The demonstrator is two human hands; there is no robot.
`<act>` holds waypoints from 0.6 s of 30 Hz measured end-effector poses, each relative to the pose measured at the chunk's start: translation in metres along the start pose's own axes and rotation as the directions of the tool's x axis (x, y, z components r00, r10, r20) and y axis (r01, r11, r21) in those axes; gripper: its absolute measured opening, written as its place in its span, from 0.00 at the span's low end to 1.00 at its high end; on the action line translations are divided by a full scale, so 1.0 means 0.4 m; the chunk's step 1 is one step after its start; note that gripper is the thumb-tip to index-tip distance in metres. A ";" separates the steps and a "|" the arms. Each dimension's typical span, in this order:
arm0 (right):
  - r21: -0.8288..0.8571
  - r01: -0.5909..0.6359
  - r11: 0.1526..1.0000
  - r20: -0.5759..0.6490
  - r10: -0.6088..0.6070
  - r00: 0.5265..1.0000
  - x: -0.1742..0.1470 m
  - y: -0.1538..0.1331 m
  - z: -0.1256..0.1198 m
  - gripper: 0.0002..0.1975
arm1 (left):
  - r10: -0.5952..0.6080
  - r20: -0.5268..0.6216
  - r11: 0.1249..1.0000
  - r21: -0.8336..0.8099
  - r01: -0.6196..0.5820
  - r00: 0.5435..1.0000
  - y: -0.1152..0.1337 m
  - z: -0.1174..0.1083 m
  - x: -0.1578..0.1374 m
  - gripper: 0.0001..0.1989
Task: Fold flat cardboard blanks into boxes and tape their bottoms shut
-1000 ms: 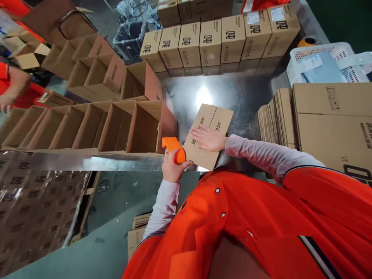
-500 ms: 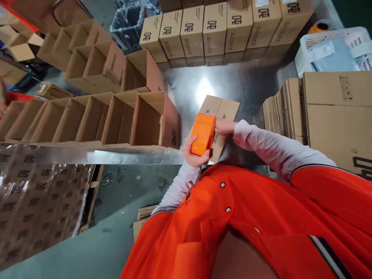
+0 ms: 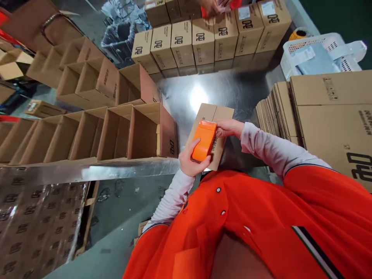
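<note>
My left hand [image 3: 190,159] is wrapped round the lower end of an orange tape dispenser [image 3: 205,137], thumb across its top face. My right hand [image 3: 228,128] is at the dispenser's upper right side, its fingertips pinched together against that edge; whatever they grip is hidden. Under both hands a flat folded carton [image 3: 220,149] with black print lies on the metal table [image 3: 186,91], its near edge close to my orange apron.
Open empty cartons [image 3: 145,131] stand in rows on the left. Closed cartons [image 3: 183,42] line the back, where another person's hands [image 3: 213,7] show. Flattened cartons [image 3: 328,124] are stacked at right, near a white basket [image 3: 286,60] and an orange-yellow roll [image 3: 298,34].
My right hand has drawn slightly back to the right, showing more of its fingers. My left hand keeps hold of the tape dispenser. Another person's hands have appeared at the back.
</note>
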State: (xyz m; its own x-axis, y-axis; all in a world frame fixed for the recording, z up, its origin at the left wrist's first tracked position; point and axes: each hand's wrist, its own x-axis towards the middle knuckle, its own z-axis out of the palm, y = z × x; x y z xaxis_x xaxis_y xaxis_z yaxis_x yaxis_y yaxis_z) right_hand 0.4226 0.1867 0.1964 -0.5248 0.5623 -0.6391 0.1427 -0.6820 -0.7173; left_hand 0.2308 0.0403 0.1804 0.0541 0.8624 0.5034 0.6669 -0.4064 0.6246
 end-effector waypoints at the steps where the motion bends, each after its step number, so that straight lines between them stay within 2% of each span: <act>1: -0.024 -0.007 1.000 -0.017 0.006 1.000 0.003 -0.009 -0.008 0.23 | -0.020 0.034 1.000 0.010 0.019 0.999 0.006 -0.005 0.009 0.33; 2: -0.073 -0.007 0.997 -0.044 0.004 0.999 0.005 -0.022 -0.021 0.23 | -0.042 0.067 0.999 0.020 0.041 0.997 0.012 -0.008 0.018 0.33; 4: -0.280 0.027 0.960 -0.125 -0.065 0.990 0.013 -0.069 -0.058 0.20 | -0.096 0.122 0.994 0.058 0.089 0.988 0.025 -0.010 0.039 0.34; 5: -0.427 0.055 0.903 -0.170 -0.140 0.975 0.019 -0.101 -0.083 0.17 | -0.126 0.147 0.990 0.088 0.114 0.981 0.032 -0.008 0.052 0.34; 7: -0.709 0.077 0.701 -0.238 -0.340 0.910 0.040 -0.177 -0.143 0.11 | -0.187 0.195 0.974 0.167 0.156 0.963 0.046 -0.003 0.084 0.36; 8: -0.799 0.054 0.599 -0.262 -0.428 0.865 0.054 -0.216 -0.176 0.10 | -0.219 0.220 0.962 0.211 0.173 0.951 0.054 0.002 0.104 0.36; 10: -0.863 -0.016 0.505 -0.310 -0.504 0.806 0.090 -0.278 -0.243 0.13 | -0.291 0.279 0.931 0.304 0.203 0.915 0.070 0.014 0.152 0.37; 13: -0.848 -0.092 0.522 -0.368 -0.456 0.810 0.149 -0.300 -0.320 0.15 | -0.401 0.375 0.879 0.416 0.235 0.836 0.094 0.040 0.237 0.37; 16: -0.793 -0.130 0.595 -0.401 -0.348 0.848 0.198 -0.231 -0.343 0.13 | -0.460 0.454 0.855 0.460 0.241 0.763 0.100 0.067 0.310 0.35; 18: -0.729 -0.082 0.680 -0.348 -0.264 0.900 0.212 -0.165 -0.328 0.12 | -0.448 0.483 0.865 0.448 0.228 0.752 0.090 0.079 0.337 0.34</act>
State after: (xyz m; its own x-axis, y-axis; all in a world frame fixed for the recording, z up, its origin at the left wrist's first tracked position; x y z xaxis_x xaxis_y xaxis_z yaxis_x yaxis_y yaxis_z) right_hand 0.4788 0.3409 0.1531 -0.2179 0.8488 -0.4818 0.7517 -0.1689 -0.6375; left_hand 0.2858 0.1516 0.2519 0.1008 0.9766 -0.1899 0.9217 -0.0198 0.3875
